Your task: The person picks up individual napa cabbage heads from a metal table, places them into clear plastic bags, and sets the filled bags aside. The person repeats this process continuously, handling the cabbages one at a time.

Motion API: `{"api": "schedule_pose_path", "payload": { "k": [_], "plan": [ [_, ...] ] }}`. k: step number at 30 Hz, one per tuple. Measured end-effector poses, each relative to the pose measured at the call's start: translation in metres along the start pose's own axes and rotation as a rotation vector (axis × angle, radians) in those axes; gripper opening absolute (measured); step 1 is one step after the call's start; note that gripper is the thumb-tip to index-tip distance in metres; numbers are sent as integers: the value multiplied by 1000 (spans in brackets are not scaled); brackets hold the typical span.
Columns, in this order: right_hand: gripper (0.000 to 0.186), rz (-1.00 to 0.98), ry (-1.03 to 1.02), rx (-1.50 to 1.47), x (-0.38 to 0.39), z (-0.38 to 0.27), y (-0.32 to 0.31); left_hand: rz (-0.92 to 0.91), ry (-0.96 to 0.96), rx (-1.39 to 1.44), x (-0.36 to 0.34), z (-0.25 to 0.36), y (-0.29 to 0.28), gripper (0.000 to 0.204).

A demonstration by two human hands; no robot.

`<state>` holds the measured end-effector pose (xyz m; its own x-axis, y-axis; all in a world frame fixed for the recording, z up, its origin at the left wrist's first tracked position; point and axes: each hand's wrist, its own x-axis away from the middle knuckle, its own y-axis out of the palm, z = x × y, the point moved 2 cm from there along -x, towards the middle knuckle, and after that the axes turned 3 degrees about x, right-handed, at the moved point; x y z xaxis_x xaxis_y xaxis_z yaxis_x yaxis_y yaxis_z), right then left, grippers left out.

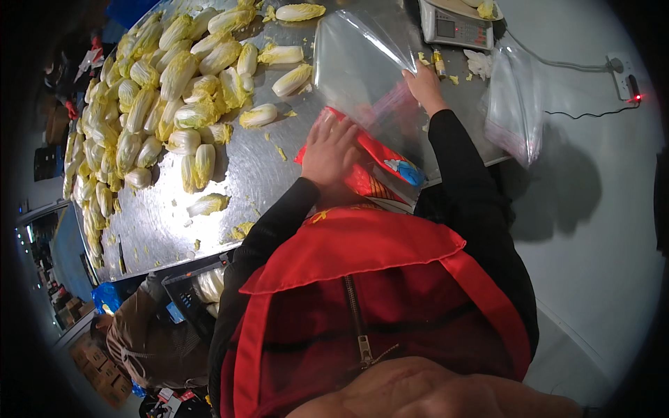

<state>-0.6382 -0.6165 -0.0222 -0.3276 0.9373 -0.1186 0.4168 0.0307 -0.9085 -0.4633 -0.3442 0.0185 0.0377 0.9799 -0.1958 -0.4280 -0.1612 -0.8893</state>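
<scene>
My right hand (425,85) pinches the right edge of a large clear plastic bag (359,66) that lies across the steel table (230,174). The bag spreads flat to the left of that hand. Near the table's front edge my left hand (331,148) rests palm down, fingers extended, on red printed material (390,164) with a blue picture on it. Part of this material is hidden under the hand. Just beyond and left of my left hand lies a trimmed napa cabbage (258,115), apart from it.
A big heap of napa cabbages (178,76) covers the table's left side. A digital scale (456,29) stands at the back right, beside a small bottle (439,63). More clear bags (514,104) hang over the right edge. A knife (121,255) lies at the near left.
</scene>
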Motion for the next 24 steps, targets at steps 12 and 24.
{"api": "schedule_pose_path", "payload": {
  "k": [12,24],
  "plan": [
    [106,-412,-426,-268,217,-106,-42,29,-69,16,15,23,-4,49],
    [107,-178,-605,-99,215,-129,-15,-22,-154,17,35,11,-10,53]
  ]
}}
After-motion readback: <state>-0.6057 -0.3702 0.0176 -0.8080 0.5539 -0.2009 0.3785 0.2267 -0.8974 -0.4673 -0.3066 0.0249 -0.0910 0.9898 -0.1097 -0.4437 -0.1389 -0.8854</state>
